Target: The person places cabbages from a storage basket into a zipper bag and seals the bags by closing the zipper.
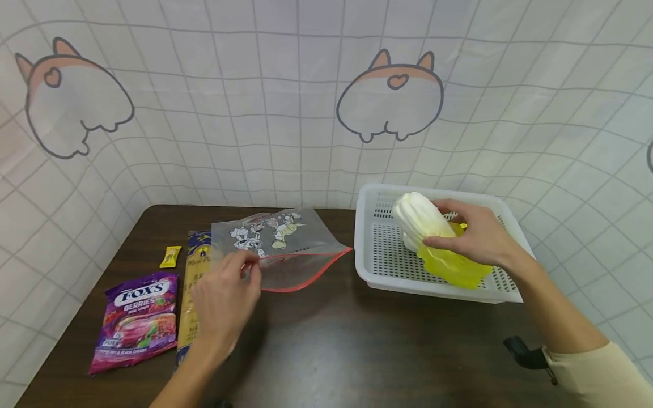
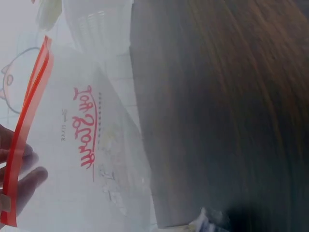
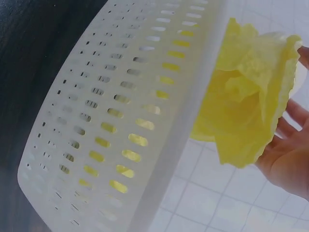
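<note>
A clear zip bag [image 1: 285,238] with a red zip edge and printed cartoon figures has its mouth partly apart. My left hand [image 1: 227,297] pinches the red edge near its left end; the left wrist view shows fingers on both sides of the zip strip [image 2: 29,111]. At the right, my right hand [image 1: 471,229] grips a napa cabbage [image 1: 423,218] with a white stem end and yellow leaves [image 3: 246,92]. The cabbage is tilted in the white perforated basket [image 1: 380,280], its leafy end toward the near right. Something white beneath it is mostly hidden.
At the left lie a purple Fox's Berries candy bag [image 1: 138,323], a small yellow wrapped sweet [image 1: 170,256] and a long blue-and-gold packet [image 1: 196,272], partly behind the left hand. All rest on a dark wooden table [image 1: 347,345]. A grid-patterned curtain [image 1: 316,113] hangs behind.
</note>
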